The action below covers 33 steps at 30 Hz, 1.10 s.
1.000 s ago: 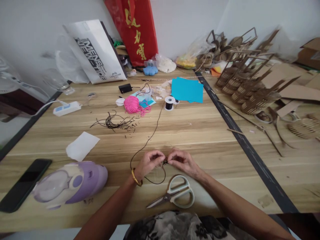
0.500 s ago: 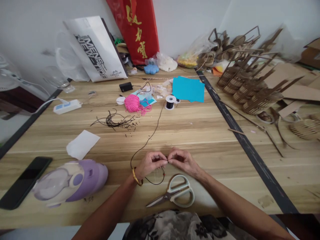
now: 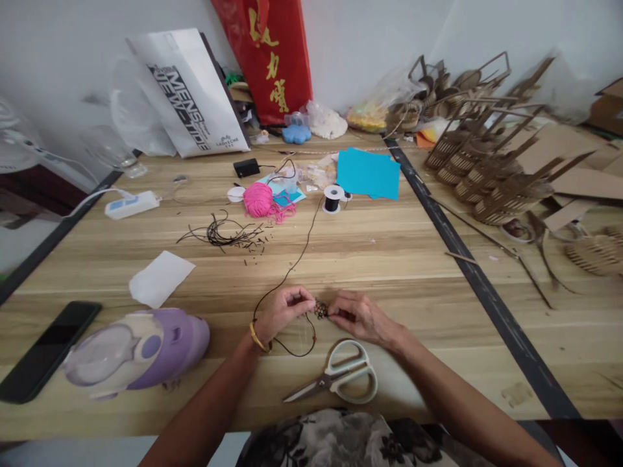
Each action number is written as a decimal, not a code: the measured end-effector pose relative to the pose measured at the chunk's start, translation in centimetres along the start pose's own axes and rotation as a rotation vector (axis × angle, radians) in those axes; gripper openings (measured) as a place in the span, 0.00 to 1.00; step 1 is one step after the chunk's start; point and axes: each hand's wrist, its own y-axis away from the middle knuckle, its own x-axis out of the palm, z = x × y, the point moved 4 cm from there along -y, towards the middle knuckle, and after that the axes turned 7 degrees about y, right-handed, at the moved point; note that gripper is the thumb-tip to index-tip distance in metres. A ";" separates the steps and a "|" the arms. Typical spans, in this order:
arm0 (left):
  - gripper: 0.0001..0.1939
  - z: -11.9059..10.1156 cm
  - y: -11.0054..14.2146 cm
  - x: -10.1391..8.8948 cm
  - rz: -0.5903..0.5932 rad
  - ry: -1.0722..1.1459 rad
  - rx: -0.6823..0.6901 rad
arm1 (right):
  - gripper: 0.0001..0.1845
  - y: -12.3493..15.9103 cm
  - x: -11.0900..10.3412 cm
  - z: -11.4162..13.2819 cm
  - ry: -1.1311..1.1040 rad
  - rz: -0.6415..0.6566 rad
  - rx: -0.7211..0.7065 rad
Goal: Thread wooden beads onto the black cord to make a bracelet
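Observation:
My left hand (image 3: 285, 310) and my right hand (image 3: 357, 314) meet at the near middle of the wooden table (image 3: 389, 259), fingers pinched together. Between the fingertips sits a small dark knotted bead piece (image 3: 320, 309) on a thin black cord (image 3: 292, 269). That cord loops under my left hand and runs away to a black spool (image 3: 332, 198). A gold bangle (image 3: 255, 336) is on my left wrist. White-handled scissors (image 3: 341, 377) lie just below my right hand.
A purple appliance (image 3: 131, 350), black phone (image 3: 43, 353) and white paper (image 3: 160, 277) lie at left. Farther back are cord scraps (image 3: 224, 235), pink yarn (image 3: 259, 200), blue sheets (image 3: 368, 174), a power strip (image 3: 131, 204) and bags. Wooden lattice pieces (image 3: 487, 168) crowd the right.
Both hands stayed together on the cord. The knotted bead piece now shows between the fingertips, and the hands shifted slightly, the left fingers curling tighter.

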 end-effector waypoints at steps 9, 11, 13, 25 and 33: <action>0.13 -0.8 0.1 -2.2 -0.058 0.410 0.092 | 0.08 0.0 0.3 0.5 0.131 0.049 -0.072; 0.13 -1.2 0.1 -2.6 -0.062 0.485 0.125 | 0.08 0.0 0.4 0.5 0.155 0.061 -0.061; 0.13 -1.4 0.1 -2.9 -0.077 0.549 0.152 | 0.09 0.1 0.4 0.5 0.179 0.077 -0.053; 0.10 -0.1 0.3 -0.4 -0.073 0.132 0.093 | 0.07 0.1 0.6 0.4 0.248 0.058 -0.056; 0.08 -0.3 0.1 1.0 -0.018 -0.237 0.104 | 0.07 0.0 0.2 0.3 0.148 0.029 -0.052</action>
